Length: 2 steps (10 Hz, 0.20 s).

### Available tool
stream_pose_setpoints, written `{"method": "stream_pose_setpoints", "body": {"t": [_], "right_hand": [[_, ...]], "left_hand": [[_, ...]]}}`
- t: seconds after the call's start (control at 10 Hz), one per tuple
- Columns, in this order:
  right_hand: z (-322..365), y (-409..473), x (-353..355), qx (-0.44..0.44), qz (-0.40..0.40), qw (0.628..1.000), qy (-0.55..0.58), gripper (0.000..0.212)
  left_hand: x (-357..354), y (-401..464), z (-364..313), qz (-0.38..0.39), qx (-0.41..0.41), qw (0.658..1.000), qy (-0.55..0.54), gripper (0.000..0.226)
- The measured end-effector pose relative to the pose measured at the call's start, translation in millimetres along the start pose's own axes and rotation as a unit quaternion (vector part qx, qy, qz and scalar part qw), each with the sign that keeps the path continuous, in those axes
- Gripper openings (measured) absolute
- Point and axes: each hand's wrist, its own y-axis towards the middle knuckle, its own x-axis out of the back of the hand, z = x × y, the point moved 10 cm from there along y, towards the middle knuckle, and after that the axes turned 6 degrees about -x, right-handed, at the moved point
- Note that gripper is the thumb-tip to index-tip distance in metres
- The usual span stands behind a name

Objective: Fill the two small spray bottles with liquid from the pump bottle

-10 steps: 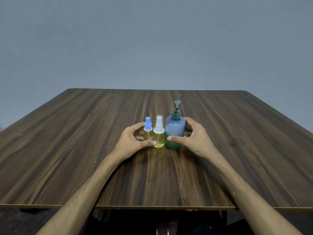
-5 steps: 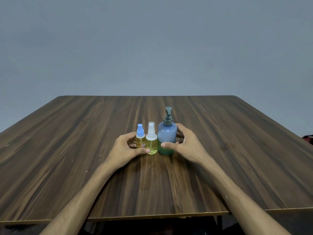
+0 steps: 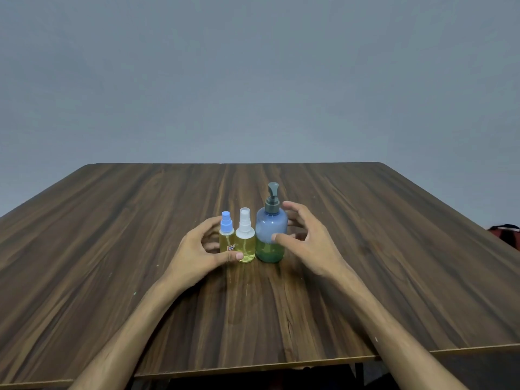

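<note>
Left hand (image 3: pixel 194 254) curled round blue-capped spray bottle (image 3: pixel 226 237), hiding base; right hand (image 3: pixel 306 243) spread, pump bottle (image 3: pixel 271 235) contact unclear.

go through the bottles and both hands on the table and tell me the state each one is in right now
Blue-capped spray bottle: upright, capped, yellow liquid inside.
White-capped spray bottle: upright, capped, yellow liquid inside.
Pump bottle: upright, pump on, partly full.
Left hand: curled round the two spray bottles.
Right hand: fingers spread beside the pump bottle, thumb at its front.
</note>
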Motion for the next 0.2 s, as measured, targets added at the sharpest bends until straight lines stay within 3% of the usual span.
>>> {"method": "stream_pose_setpoints", "body": {"t": [0.2], "right_hand": [[13.1, -8.9, 16.9, 0.055, -0.088, 0.994, 0.031, 0.048]], "left_hand": [[-9.1, -5.6, -2.1, 0.019, 0.007, 1.0, 0.005, 0.066]]}}
